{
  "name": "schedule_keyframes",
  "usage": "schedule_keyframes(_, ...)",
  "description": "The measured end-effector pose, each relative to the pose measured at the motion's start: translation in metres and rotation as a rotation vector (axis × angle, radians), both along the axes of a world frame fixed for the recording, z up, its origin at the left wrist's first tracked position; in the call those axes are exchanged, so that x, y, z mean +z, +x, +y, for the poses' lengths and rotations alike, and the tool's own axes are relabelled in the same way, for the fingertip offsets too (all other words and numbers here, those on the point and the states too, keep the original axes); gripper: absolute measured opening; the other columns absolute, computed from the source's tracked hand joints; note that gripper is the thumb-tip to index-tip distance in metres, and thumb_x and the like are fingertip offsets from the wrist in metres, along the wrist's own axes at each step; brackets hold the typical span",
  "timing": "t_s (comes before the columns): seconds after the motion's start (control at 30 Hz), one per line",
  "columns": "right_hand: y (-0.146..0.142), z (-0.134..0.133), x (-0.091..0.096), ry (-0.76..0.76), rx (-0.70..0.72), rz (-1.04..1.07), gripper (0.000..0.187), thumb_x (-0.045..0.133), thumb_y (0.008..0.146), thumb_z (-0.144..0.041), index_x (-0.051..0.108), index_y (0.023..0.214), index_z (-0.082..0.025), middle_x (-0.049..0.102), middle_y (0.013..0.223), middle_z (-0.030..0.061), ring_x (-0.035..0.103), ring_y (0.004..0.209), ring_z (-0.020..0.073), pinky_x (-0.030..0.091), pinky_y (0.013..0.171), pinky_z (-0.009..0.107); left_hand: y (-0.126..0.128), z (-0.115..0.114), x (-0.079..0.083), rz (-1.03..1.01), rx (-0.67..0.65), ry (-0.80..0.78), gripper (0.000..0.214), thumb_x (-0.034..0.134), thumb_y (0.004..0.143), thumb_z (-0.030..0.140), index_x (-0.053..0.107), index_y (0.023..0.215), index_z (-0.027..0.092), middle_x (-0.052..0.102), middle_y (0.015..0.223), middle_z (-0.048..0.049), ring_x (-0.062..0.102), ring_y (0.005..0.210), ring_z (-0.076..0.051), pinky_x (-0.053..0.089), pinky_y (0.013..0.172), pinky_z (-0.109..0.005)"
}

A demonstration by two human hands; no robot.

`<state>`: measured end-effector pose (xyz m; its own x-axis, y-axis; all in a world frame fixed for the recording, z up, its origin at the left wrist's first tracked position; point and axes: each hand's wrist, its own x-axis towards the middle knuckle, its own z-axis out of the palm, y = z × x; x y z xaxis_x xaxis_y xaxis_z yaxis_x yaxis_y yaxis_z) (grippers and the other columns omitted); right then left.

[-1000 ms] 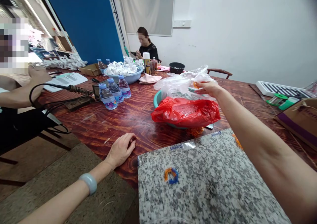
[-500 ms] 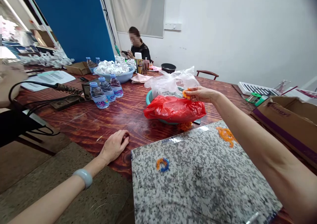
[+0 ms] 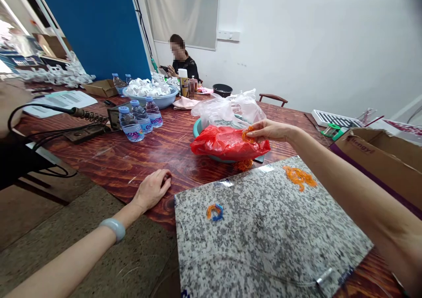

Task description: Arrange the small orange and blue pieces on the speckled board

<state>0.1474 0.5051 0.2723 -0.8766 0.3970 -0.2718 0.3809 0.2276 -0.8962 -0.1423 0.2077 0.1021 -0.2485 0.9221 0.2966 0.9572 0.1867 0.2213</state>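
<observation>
My right hand (image 3: 268,131) reaches over the red plastic bag (image 3: 227,143) and pinches a small orange strand-like piece (image 3: 248,133). Under the bag, a teal basin (image 3: 198,129) also holds clear plastic bags (image 3: 231,109). On the wooden table, left of the granite slab (image 3: 260,232), rests my left hand (image 3: 153,188), fingers loosely curved, thumb apart, nothing seen in it. The slab carries a small ring-like orange and blue piece (image 3: 215,212) and a loose heap of orange pieces (image 3: 300,177). More orange strands (image 3: 244,165) lie by the basin's near side.
Several water bottles (image 3: 131,124) stand at left, near a blue basin (image 3: 161,100) of white parts. A cardboard box (image 3: 382,161) is at right. A cord ends in a metal piece (image 3: 324,277) at the slab's front. Another person (image 3: 184,63) sits at the far end.
My right hand has dropped slightly toward the red bag, still pinching the orange piece. My left hand stays on the table. The whole view has shifted a little.
</observation>
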Motion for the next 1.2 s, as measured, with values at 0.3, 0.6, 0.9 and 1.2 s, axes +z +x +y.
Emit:
schedule_keyframes(0.3, 0.014, -0.074, -0.061, 0.241, 0.369, -0.200, 0.026, 0.055, 0.080, -0.033, 0.064, 0.095, -0.014, 0.065, 0.086, 0.0060, 0.062, 0.068, 0.0142, 0.049, 0.050, 0.019, 0.003, -0.001, 0.000, 0.004, 0.005, 0.004, 0.021, 0.035, 0.085, 0.032, 0.049, 0.094, 0.018, 0.055, 0.085, -0.0046, 0.052, 0.080, -0.018, 0.042, 0.077, -0.031)
schedule_keyframes(0.6, 0.025, -0.086, -0.085, 0.324, 0.393, -0.194, 0.020, 0.048, 0.083, -0.028, 0.062, 0.094, -0.018, 0.064, 0.086, 0.0021, 0.061, 0.067, 0.0133, 0.049, 0.053, 0.020, 0.003, 0.000, 0.001, 0.005, 0.008, 0.002, 0.022, 0.034, 0.085, 0.032, 0.049, 0.095, 0.018, 0.056, 0.087, -0.0048, 0.053, 0.081, -0.018, 0.042, 0.077, -0.031)
schedule_keyframes(0.9, 0.038, -0.085, -0.087, 0.359, 0.315, -0.200, 0.025, 0.046, 0.084, -0.030, 0.062, 0.099, -0.019, 0.063, 0.090, 0.0033, 0.059, 0.072, 0.0147, 0.049, 0.051, 0.019, 0.003, 0.000, 0.000, 0.001, -0.001, 0.000, 0.021, 0.035, 0.085, 0.032, 0.049, 0.094, 0.018, 0.056, 0.087, -0.0049, 0.053, 0.081, -0.018, 0.042, 0.076, -0.031)
schedule_keyframes(1.2, 0.047, -0.077, -0.081, 0.320, 0.291, -0.223, 0.030, 0.045, 0.084, -0.036, 0.061, 0.101, -0.017, 0.063, 0.090, 0.0049, 0.058, 0.072, 0.0144, 0.049, 0.053, 0.020, 0.002, 0.001, 0.000, 0.011, 0.004, -0.006, 0.022, 0.035, 0.085, 0.033, 0.048, 0.094, 0.018, 0.056, 0.087, -0.0045, 0.053, 0.081, -0.018, 0.041, 0.077, -0.030)
